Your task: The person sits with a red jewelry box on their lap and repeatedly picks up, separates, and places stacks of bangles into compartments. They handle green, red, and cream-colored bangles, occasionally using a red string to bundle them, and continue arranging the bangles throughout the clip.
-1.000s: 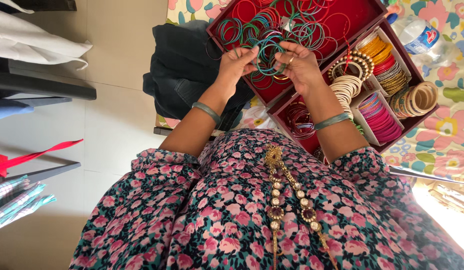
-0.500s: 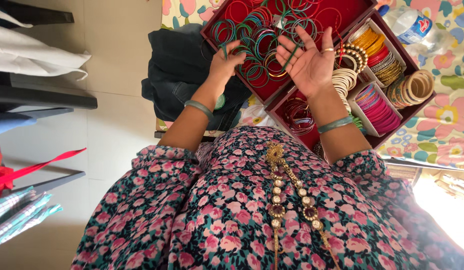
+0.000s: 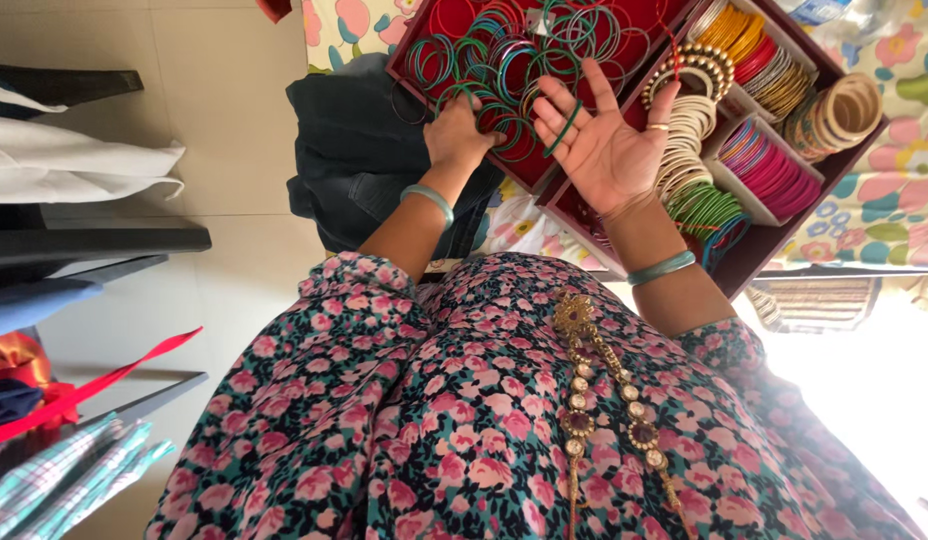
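Her left hand (image 3: 456, 132) pinches green bangles (image 3: 504, 70) in the red tray (image 3: 424, 30), while her right hand (image 3: 606, 150) spreads its fingers wide, one green bangle (image 3: 564, 128) across them.

The left hand (image 3: 462, 130) curls knuckles-up with fingers bent, while the right hand (image 3: 606, 150) lies palm-up, fingers spread.

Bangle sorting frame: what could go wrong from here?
1. A green bangle lies loose across the fingers of the open right hand; it may slide off.
2. The left hand reaches into a tangled pile of green bangles in the red tray; lifting one may drag others out.
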